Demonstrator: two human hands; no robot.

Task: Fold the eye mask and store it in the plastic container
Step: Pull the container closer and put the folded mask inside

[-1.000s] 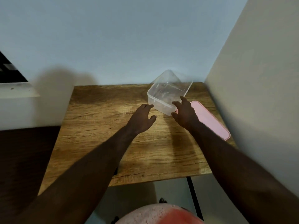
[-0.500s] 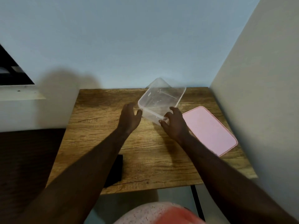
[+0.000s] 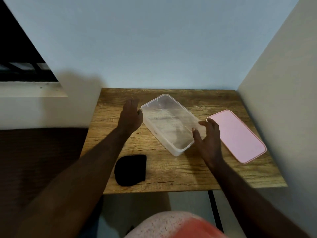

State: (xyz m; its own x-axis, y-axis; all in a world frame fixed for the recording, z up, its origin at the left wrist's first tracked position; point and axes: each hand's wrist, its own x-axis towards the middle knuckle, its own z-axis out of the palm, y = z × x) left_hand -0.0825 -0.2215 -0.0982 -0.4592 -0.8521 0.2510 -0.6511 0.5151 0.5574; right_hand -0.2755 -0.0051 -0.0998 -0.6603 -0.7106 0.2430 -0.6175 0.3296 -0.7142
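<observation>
The clear plastic container (image 3: pixel 167 121) lies flat and empty on the wooden table (image 3: pixel 180 174), set at a slant. My left hand (image 3: pixel 131 117) rests against its far left corner with the fingers stretched out. My right hand (image 3: pixel 208 138) holds the container's right wall, thumb over the rim and fingers outside. The black eye mask (image 3: pixel 131 170) lies folded near the table's front left edge, apart from both hands and just right of my left forearm.
A pink lid (image 3: pixel 236 136) lies flat on the table to the right of the container. Walls close the table in at the back and on the right. A window ledge (image 3: pixel 32 89) is at the left.
The container was tilted up off the table between my hands and now lies flat, nearer the middle. The view has dropped, so the eye mask shows fully.
</observation>
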